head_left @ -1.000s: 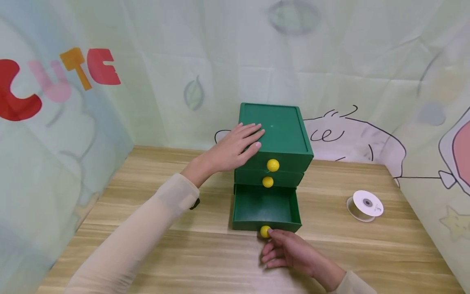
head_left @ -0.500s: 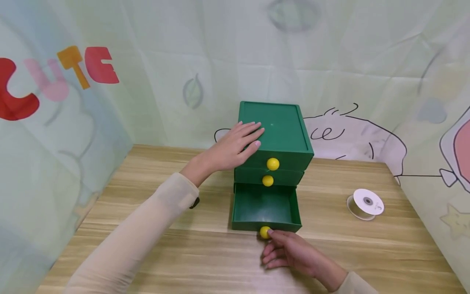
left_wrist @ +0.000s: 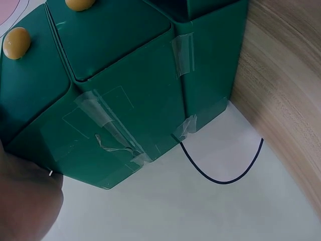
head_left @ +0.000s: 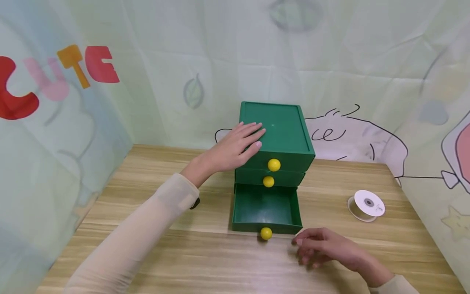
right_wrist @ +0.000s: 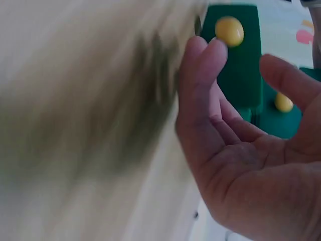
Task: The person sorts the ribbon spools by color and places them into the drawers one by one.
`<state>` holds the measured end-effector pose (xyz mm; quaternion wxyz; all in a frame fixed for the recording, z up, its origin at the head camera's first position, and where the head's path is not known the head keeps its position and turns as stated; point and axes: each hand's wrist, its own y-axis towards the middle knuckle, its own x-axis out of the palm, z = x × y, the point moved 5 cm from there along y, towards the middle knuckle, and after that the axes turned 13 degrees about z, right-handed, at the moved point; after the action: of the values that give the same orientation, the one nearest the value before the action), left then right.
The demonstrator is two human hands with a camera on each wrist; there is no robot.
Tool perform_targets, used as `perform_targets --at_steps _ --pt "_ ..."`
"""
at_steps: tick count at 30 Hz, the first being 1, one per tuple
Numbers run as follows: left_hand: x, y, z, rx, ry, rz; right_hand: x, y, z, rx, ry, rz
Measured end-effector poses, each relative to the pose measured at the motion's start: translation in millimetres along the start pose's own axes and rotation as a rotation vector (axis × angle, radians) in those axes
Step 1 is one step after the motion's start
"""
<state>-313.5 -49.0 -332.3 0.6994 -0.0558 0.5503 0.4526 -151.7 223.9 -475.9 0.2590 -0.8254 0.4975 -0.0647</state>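
A green drawer cabinet [head_left: 282, 126] with three drawers and yellow ball knobs stands on the table. Its bottom drawer [head_left: 266, 204] is pulled out, and nothing lies inside. My left hand [head_left: 235, 148] rests flat on the cabinet's top left edge, fingers extended. To the right of the bottom knob [head_left: 266, 233] is my right hand [head_left: 328, 248], apart from it, with loosely bent fingers and nothing held. In the right wrist view, the thumb and fingers of that hand stand apart. Clear tape [left_wrist: 103, 116] joins the cabinet's side seams in the left wrist view.
A white spool [head_left: 366, 205] of ribbon-like material sits on the wooden table [head_left: 198, 261], right of the cabinet. Printed cloth walls [head_left: 165, 81] enclose the table at the back and both sides.
My right hand has let go of the bottom drawer's yellow knob and moved right, away from it. The left hand and the pulled-out drawer stay in place.
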Motion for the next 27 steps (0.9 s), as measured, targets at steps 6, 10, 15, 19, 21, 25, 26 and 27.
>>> perform_targets --at_steps 6,10,15,19,21,25,26,27 --pt "-1.8 1.4 1.2 0.005 0.006 0.009 -35 -10 -10 -0.075 -0.189 0.129" --pt "-0.5 2.4 1.3 0.008 0.011 0.006 -57 -14 -16 -0.151 -0.287 0.285" --pt "1.2 2.1 2.8 0.013 0.006 0.001 -76 -20 -24 -0.269 -0.538 0.552" --pt "0.3 -0.5 1.7 0.000 0.005 -0.003 -84 -22 -31 -0.405 -0.749 0.714" --pt "-0.1 -1.5 0.7 -0.003 0.008 -0.002 -89 -24 -33 -0.497 -0.837 0.788" --pt "0.3 -1.9 0.1 -0.003 0.010 -0.007 -103 -28 -31 -0.616 -1.008 0.940" --pt "0.6 -1.7 0.2 -0.002 0.010 -0.008 -107 -30 -29 -0.640 -1.034 0.967" --pt "1.1 -1.6 0.2 -0.004 0.010 -0.011 -111 -30 -27 -0.656 -1.057 0.989"
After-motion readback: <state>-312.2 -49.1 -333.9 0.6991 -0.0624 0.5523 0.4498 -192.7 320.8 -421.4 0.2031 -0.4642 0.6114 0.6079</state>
